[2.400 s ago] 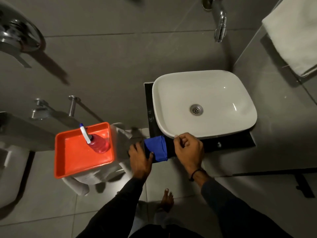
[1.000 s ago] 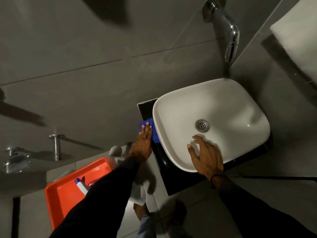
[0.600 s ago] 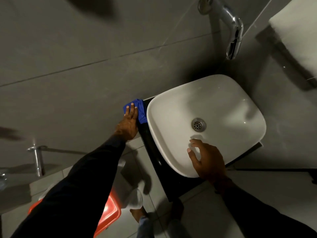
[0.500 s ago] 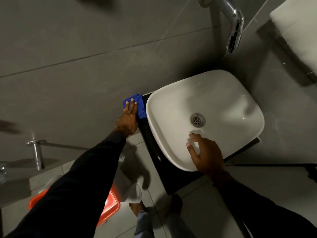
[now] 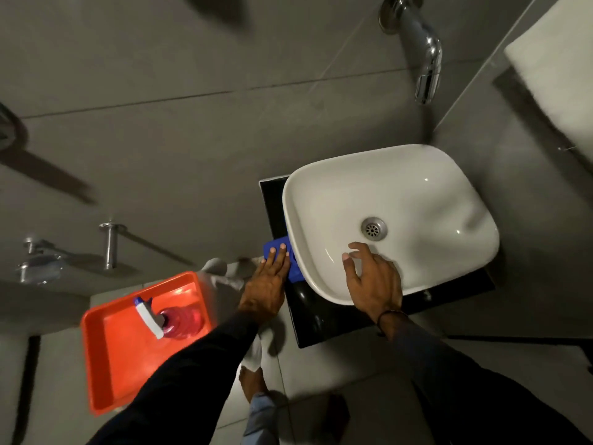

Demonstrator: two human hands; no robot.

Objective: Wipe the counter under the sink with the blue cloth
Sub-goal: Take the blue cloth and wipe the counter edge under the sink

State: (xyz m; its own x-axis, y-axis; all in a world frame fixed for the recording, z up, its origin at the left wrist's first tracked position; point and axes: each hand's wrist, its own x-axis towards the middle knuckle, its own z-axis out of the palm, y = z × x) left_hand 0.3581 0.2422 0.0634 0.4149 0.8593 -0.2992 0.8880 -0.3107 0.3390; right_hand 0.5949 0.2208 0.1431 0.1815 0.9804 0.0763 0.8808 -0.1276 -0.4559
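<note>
A white basin (image 5: pixel 417 200) sits on a black counter (image 5: pixel 272 200) fixed to the grey wall. The blue cloth (image 5: pixel 293 268) lies on the counter's left strip, tucked against the basin's side. My left hand (image 5: pixel 268 284) presses flat on the cloth, fingers straight and together. My right hand (image 5: pixel 373 277) rests on the basin's near rim with its fingers spread, holding nothing.
An orange tray (image 5: pixel 122 358) with a red spray bottle (image 5: pixel 179 319) stands on a white stool at the left. A chrome tap (image 5: pixel 423 59) juts from the wall above the basin. A white towel (image 5: pixel 558 53) hangs at the upper right. My bare foot (image 5: pixel 252 380) is on the floor tiles.
My left hand has slid the blue cloth from the counter's back left corner toward me along the left strip. My right hand has stayed on the basin rim.
</note>
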